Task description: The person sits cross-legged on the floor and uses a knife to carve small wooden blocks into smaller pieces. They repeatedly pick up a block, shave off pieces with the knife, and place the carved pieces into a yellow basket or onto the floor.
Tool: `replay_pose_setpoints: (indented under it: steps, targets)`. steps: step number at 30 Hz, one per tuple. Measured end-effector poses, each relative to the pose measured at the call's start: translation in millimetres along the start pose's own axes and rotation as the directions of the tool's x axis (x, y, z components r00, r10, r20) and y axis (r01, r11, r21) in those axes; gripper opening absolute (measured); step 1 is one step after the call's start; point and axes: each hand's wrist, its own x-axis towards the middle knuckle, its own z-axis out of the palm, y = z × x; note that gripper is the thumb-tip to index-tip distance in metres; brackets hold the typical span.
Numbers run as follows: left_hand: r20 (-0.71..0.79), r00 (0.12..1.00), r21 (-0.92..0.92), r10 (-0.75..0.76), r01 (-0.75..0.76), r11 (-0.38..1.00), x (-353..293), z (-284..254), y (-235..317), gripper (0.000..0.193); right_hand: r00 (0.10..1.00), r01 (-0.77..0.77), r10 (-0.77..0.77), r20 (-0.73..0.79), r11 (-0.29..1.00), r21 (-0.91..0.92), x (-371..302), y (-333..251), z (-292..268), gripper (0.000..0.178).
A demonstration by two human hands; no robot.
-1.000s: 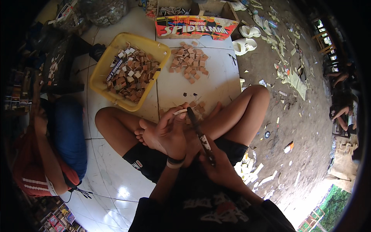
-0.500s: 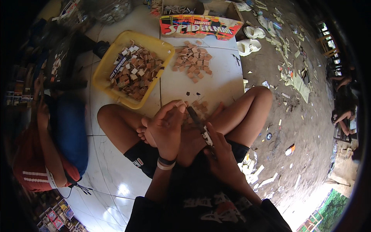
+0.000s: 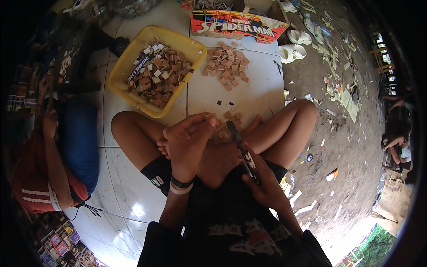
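Note:
My left hand (image 3: pixel 189 140) is closed in a pinch above my folded legs. What its fingertips hold, if anything, is too small to make out. My right hand (image 3: pixel 265 182) grips a slim knife-like tool (image 3: pixel 240 144) with a dark blade-like front and a black-and-white handle. The tool points up and left, its tip just right of my left fingertips and apart from them. Beyond and below the tip, a few small brown square tiles (image 3: pixel 235 117) lie on the floor between my legs. Two tiny dark bits (image 3: pixel 219 103) rest farther ahead.
A yellow plastic basin (image 3: pixel 116 71) holds many brown tiles and stands ahead to the left. Beside it is a loose tile pile (image 3: pixel 227 64) on white floor tiles. A printed box (image 3: pixel 238 26) stands behind. Another person (image 3: pixel 42 173) sits at left; pale sandals (image 3: pixel 292 53) and scraps lie right.
The tool's tip has moved right, away from my left fingertips, and my right hand has shifted slightly right. My left hand stays pinched. The view has shifted a little.

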Motion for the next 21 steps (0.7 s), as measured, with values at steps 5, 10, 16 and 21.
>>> replay_pose_setpoints:
  steps: [5, 10, 16, 21]
  targets:
    - [-0.083, 0.995, -0.058, 0.048, -0.052, 0.997, -1, 10, -5, 0.024, 0.991, -0.135, 0.135, 0.004, 0.990, 0.030, -1, -3, 2, 0.078]
    - [-0.171, 0.975, -0.123, 0.142, -0.164, 0.979, -9, 22, -14, 0.023, 0.985, -0.161, 0.163, -0.048, 0.986, 0.043, -5, -4, 17, 0.077]
    - [-0.143, 0.982, -0.105, 0.123, -0.138, 0.985, -9, 21, -11, 0.023, 0.992, -0.098, 0.096, -0.086, 0.995, -0.020, -9, -3, 20, 0.077]
    - [0.020, 0.996, -0.238, 0.086, -0.079, 0.968, -7, 21, -4, 0.024, 0.993, -0.094, 0.091, -0.074, 0.995, -0.033, -7, -3, 17, 0.077]
